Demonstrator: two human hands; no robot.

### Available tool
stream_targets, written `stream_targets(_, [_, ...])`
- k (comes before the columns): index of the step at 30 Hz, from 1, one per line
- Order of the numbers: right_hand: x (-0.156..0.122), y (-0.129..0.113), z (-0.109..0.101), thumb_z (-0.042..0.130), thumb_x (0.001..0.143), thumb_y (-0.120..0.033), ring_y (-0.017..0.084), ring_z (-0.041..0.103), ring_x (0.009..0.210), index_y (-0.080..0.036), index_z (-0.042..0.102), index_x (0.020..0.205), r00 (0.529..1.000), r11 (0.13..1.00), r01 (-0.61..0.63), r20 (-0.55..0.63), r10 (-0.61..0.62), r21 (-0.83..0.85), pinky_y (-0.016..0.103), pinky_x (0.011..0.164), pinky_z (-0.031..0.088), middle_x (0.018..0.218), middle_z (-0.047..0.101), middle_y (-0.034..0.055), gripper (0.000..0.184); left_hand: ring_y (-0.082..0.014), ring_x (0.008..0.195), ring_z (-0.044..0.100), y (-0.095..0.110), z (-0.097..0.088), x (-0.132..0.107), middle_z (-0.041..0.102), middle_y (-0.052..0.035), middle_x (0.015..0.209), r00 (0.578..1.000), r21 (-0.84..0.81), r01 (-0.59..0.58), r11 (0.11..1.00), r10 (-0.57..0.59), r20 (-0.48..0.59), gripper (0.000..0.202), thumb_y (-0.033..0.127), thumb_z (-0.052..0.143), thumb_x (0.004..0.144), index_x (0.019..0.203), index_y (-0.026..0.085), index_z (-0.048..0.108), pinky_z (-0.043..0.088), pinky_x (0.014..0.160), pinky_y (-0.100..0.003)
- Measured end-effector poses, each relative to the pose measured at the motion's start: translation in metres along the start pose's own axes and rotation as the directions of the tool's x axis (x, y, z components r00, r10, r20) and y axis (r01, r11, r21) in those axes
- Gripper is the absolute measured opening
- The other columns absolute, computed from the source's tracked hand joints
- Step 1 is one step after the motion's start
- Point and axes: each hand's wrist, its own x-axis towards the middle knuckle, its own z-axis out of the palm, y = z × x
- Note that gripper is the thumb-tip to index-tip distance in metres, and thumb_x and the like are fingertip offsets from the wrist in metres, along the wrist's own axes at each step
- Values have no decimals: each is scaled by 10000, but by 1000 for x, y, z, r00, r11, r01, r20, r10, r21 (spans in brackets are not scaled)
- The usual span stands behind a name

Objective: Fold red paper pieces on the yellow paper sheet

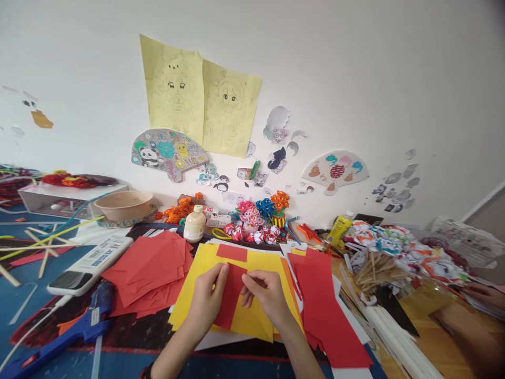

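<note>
A red paper strip [231, 303] stands out above a stack of yellow paper [255, 323] in front of me. My left hand [208, 292] is closed on the strip's left edge, thumb on top near the upper corner, other fingers mostly hidden. At the strip's upper right corner my right hand [263, 292] is closed, thumb and forefinger pinched at the edge and the other fingers curled below. Another small red paper piece [232, 253] lies flat just beyond, on the yellow stack.
Red paper sheets [148, 271] are piled left; longer red sheets [325, 310] lie right. A blue glue gun [84, 329], white power strip [91, 265] and glue bottle [194, 225] stand around. Craft flowers [252, 216] line the wall. Another person's arm [467, 326] reaches in at right.
</note>
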Motion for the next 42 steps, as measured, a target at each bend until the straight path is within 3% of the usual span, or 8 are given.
stream_targets(6, [-2, -4, 1, 601, 861, -396, 111, 543, 423, -145, 612, 611, 994, 990, 90, -51, -96, -105, 204, 410, 391, 526, 553, 1, 355, -108, 554, 381, 3, -1, -1, 420, 38, 578, 1000, -18, 11, 1000, -11, 12, 373, 425, 382, 917, 629, 188, 388, 313, 529, -217])
stream_targets(13, [-3, -6, -1, 587, 871, -358, 97, 523, 427, -149, 613, 613, 988, 978, 136, -58, -146, -156, 209, 406, 366, 593, 528, -6, 333, -92, 539, 318, 3, 2, -2, 319, 57, 559, 999, -45, 44, 998, -43, 24, 405, 452, 465, 874, 599, 194, 316, 276, 496, -208])
stream_targets(16, [-4, -7, 0, 572, 881, -352, 94, 510, 421, -152, 598, 593, 986, 976, 150, -52, -160, -160, 212, 412, 365, 573, 504, -13, 351, -97, 546, 363, 7, 1, -3, 389, 46, 566, 997, -80, 56, 995, -51, 55, 388, 455, 497, 857, 602, 184, 385, 305, 500, -206])
stream_targets(21, [-4, -9, 1, 576, 877, -343, 87, 474, 413, -164, 562, 566, 974, 966, 186, -92, -205, -179, 211, 406, 354, 546, 465, -25, 359, -147, 645, 515, 15, -2, -4, 601, -24, 693, 964, -174, 99, 980, -51, 263, 344, 464, 534, 836, 717, 144, 573, 407, 570, -225])
stream_targets(31, [-5, -10, 1, 561, 888, -316, 91, 485, 431, -166, 538, 549, 978, 963, 190, -48, -202, -190, 211, 421, 357, 531, 449, -29, 372, -126, 594, 490, 13, 2, -9, 597, -12, 626, 981, -144, 78, 987, -50, 189, 335, 413, 535, 852, 672, 134, 582, 380, 540, -206])
stream_targets(42, [-5, -6, 1, 580, 877, -341, 96, 503, 451, -169, 552, 648, 987, 985, 141, -61, -148, -101, 210, 437, 383, 576, 472, -31, 288, -139, 624, 543, 21, -3, -7, 643, -23, 684, 964, -230, 83, 970, -20, 264, 305, 392, 538, 862, 709, 138, 612, 405, 580, -217])
